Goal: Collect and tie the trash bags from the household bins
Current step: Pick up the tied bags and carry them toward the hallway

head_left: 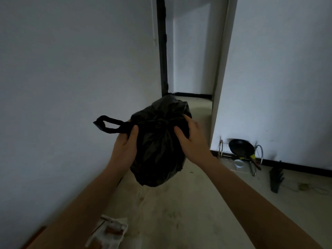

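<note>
A full black trash bag (158, 151) hangs in the air in front of me, its top gathered into folds. My left hand (125, 146) grips the bag's left side, and a looped black handle (109, 125) sticks out to the left above its thumb. On the bag's right side, my right hand (190, 139) holds the plastic near the gathered top with curled fingers. The far side of the bag is hidden.
A narrow corridor (190, 97) runs ahead between white walls. At the right wall stand a metal dish rack (240, 155) holding a black pan, a white bowl (239, 163) and a black utensil holder (276, 178). A white wrapper (109, 232) lies on the floor at lower left.
</note>
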`<state>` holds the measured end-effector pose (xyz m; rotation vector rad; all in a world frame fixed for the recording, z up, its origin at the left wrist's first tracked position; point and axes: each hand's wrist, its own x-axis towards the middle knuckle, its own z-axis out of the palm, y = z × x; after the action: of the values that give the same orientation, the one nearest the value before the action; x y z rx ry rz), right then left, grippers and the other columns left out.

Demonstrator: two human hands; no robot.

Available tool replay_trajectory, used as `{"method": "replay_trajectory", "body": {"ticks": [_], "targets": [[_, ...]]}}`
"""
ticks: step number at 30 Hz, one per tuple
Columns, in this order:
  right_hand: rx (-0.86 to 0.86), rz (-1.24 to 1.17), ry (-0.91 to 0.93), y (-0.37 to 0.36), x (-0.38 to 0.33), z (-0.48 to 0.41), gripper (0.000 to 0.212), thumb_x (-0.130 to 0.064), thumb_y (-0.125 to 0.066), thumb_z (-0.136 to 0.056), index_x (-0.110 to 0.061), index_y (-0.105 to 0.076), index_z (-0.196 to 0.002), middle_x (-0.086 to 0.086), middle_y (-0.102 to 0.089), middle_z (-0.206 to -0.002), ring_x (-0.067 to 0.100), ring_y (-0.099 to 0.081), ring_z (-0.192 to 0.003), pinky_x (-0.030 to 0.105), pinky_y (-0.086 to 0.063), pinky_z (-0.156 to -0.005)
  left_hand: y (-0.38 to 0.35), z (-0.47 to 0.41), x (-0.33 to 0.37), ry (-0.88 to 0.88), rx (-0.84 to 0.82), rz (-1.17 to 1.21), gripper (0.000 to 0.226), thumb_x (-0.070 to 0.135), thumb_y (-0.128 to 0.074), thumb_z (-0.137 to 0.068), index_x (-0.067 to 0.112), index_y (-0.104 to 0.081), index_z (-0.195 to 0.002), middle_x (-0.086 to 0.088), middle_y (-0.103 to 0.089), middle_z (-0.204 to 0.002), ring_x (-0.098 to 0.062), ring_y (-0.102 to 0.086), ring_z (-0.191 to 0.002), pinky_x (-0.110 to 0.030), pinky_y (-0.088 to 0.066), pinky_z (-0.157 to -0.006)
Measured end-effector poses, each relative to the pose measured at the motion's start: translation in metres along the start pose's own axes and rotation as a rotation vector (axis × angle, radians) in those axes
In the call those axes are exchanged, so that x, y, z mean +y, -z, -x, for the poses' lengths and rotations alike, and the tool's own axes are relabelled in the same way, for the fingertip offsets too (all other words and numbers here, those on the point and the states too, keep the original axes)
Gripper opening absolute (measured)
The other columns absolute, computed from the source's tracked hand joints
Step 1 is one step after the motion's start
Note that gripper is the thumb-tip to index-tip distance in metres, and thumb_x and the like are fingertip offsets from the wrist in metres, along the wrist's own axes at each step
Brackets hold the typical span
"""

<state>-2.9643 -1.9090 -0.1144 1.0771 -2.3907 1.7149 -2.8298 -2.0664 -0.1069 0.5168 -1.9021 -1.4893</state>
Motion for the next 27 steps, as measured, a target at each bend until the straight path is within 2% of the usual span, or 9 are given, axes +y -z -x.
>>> {"method": "replay_trajectory", "body": {"ticks": [3, 6, 8, 14, 17, 20, 23, 25, 27], "targets": [[-0.039, 0.021, 0.016, -0.027, 0.037, -0.079, 0.059, -0.045, -0.052, -0.099, -0.026, -0.033, -0.151, 0.003, -0.042, -0.142, 0.006, -0.043, -0.119, 0.026, -0.035, -0.104, -0.008, -0.076, -0.034, 0.015, 0.03, 0.044, 0.047, 0.048, -0.042, -0.103, 0.03, -0.048, -0.146, 0.012, -0.06, -0.133, 0.0, -0.057, -0.119, -0.024, -0.045, -0.102], [-0.057, 0.034, 0.031, -0.056, 0.073, -0.166, 0.06, -0.045, -0.052, -0.099, -0.025, -0.033, -0.152, 0.004, -0.042, -0.143, 0.013, -0.045, -0.127, 0.031, -0.036, -0.109, -0.018, -0.16, -0.071, -0.015, 0.031, 0.061, 0.042, 0.043, -0.041, -0.104, 0.029, -0.05, -0.143, 0.016, -0.062, -0.127, 0.01, -0.059, -0.111, -0.008, -0.047, -0.088], [-0.081, 0.038, 0.047, -0.076, 0.093, -0.229, 0.059, -0.044, -0.051, -0.099, -0.026, -0.032, -0.152, 0.004, -0.041, -0.143, 0.009, -0.043, -0.122, 0.027, -0.035, -0.106, -0.024, -0.225, -0.093, -0.036, 0.032, 0.065, 0.039, 0.04, -0.041, -0.105, 0.029, -0.051, -0.141, 0.016, -0.062, -0.125, 0.011, -0.06, -0.108, -0.005, -0.047, -0.085], [-0.02, 0.046, 0.045, -0.092, 0.134, -0.415, 0.059, -0.041, -0.053, -0.099, -0.026, -0.031, -0.153, 0.004, -0.042, -0.141, 0.007, -0.041, -0.119, 0.022, -0.03, -0.103, -0.057, -0.429, -0.108, -0.02, -0.001, 0.082, 0.043, 0.042, -0.041, -0.105, 0.026, -0.05, -0.144, 0.014, -0.062, -0.124, 0.007, -0.057, -0.11, -0.017, -0.047, -0.096], [0.04, 0.07, 0.05, -0.088, 0.166, -0.496, 0.06, -0.041, -0.053, -0.099, -0.027, -0.032, -0.152, 0.003, -0.044, -0.141, 0.002, -0.04, -0.117, 0.018, -0.031, -0.1, -0.085, -0.517, -0.114, -0.061, -0.071, 0.049, 0.037, 0.037, -0.044, -0.105, 0.029, -0.053, -0.141, 0.02, -0.063, -0.119, 0.009, -0.06, -0.109, -0.016, -0.047, -0.094], [0.079, 0.099, 0.07, -0.09, 0.211, -0.573, 0.06, -0.042, -0.055, -0.098, -0.026, -0.033, -0.152, 0.002, -0.047, -0.141, -0.003, -0.039, -0.116, 0.012, -0.033, -0.1, -0.114, -0.601, -0.137, -0.073, -0.132, 0.056, 0.031, 0.031, -0.049, -0.105, 0.036, -0.055, -0.135, 0.019, -0.065, -0.119, 0.007, -0.062, -0.109, -0.018, -0.048, -0.095], [0.126, 0.123, 0.095, -0.098, 0.264, -0.662, 0.059, -0.039, -0.058, -0.097, -0.021, -0.037, -0.149, 0.004, -0.046, -0.14, -0.006, -0.037, -0.113, 0.005, -0.031, -0.098, -0.151, -0.701, -0.166, -0.1, -0.16, 0.048, 0.031, 0.026, -0.049, -0.105, 0.035, -0.054, -0.135, 0.018, -0.065, -0.119, 0.006, -0.061, -0.11, -0.017, -0.047, -0.095], [0.162, 0.14, 0.1, -0.101, 0.299, -0.726, 0.055, -0.038, -0.06, -0.096, -0.017, -0.041, -0.143, 0.005, -0.046, -0.138, -0.001, -0.04, -0.113, 0.013, -0.033, -0.096, -0.179, -0.77, -0.183, -0.114, -0.154, 0.04, 0.033, 0.023, -0.049, -0.105, 0.033, -0.053, -0.136, 0.016, -0.064, -0.12, 0.003, -0.06, -0.113, -0.02, -0.047, -0.099], [0.198, 0.136, 0.118, -0.102, 0.332, -0.795, 0.052, -0.038, -0.061, -0.095, -0.016, -0.043, -0.138, 0.006, -0.046, -0.135, 0.001, -0.041, -0.113, 0.011, -0.033, -0.093, -0.208, -0.841, -0.195, -0.133, -0.148, 0.055, 0.032, 0.021, -0.05, -0.104, 0.034, -0.055, -0.133, 0.016, -0.065, -0.12, 0.002, -0.06, -0.113, -0.023, -0.047, -0.101]]}}
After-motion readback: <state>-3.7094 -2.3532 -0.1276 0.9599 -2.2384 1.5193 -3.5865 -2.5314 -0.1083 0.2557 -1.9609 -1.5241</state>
